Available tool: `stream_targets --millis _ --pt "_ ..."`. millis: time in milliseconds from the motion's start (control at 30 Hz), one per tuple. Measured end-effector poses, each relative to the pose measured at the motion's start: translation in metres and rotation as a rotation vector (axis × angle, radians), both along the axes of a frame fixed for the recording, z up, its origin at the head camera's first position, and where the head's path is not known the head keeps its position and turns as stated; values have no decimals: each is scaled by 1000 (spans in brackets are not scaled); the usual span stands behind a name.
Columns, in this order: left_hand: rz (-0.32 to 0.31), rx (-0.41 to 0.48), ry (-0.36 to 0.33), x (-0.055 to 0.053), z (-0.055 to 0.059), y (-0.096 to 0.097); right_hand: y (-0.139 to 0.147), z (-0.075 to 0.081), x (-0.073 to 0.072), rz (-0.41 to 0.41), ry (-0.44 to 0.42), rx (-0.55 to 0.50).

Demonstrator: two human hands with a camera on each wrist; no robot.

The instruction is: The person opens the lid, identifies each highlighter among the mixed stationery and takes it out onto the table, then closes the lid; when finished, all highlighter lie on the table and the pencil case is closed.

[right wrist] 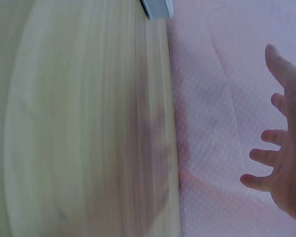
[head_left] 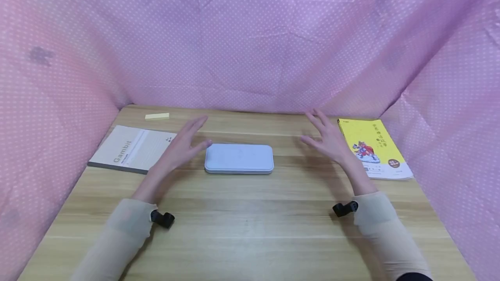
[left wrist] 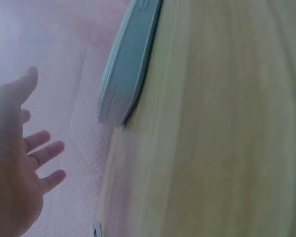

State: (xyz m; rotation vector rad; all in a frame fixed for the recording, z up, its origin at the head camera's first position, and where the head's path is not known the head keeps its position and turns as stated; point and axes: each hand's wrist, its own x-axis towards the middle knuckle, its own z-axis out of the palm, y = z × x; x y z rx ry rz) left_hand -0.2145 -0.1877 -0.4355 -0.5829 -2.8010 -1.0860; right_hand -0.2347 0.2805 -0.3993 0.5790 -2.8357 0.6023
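Tabletop (head_left: 242, 229) and dotted pink cloth (head_left: 250, 42) fill the head view. A white case (head_left: 239, 158) lies flat, roughly midway between the tabletop's left and right edges and toward its far edge. My left hand (head_left: 180, 147) hovers just beside the case's left end, fingers extended and thumb held apart, gripping nothing. My right hand (head_left: 329, 141) hovers farther off, between the case and a yellow book (head_left: 375, 146), its fingers likewise stretched out and holding nothing. The yellow book lies by the tabletop's right edge, near the far right corner. A gray notebook (head_left: 134, 148) marked "Gambit" lies by the left edge, partly hidden behind my left hand, and a thin yellow strip (head_left: 157, 116) lies close to the far left corner. Pale sleeves (head_left: 113, 233) cover my forearms, with a small black device (head_left: 162, 219) at each wrist.

From my left wrist, the case shows side-on, resting on the tabletop, a seam running along its wall. My left thumb stands apart from it and the other fingers reach forward.

From my right wrist, one end of the case shows near the far edge. My right hand's fingers spread loosely, well apart from it, and a soft shadow falls on the tabletop.
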Motion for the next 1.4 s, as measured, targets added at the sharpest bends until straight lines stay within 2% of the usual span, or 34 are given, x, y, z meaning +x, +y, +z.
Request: stream_targets --millis 167,300,533,733,1167,1400 --pt "-27 13 -28 3 0 5 -20 -3 5 16 -85 -13" --pt "-51 -2 -64 4 4 8 -33 -5 8 65 -136 -39" --pt "-80 -70 -152 7 8 11 -57 -4 12 159 -133 -5" --pt "-105 -147 -211 7 7 11 -80 -10 14 263 -121 64" --pt "-221 -172 -314 11 -1 14 -127 -22 15 437 -76 244" --pt "-224 -217 -334 13 -6 14 -143 -28 18 444 -104 340"
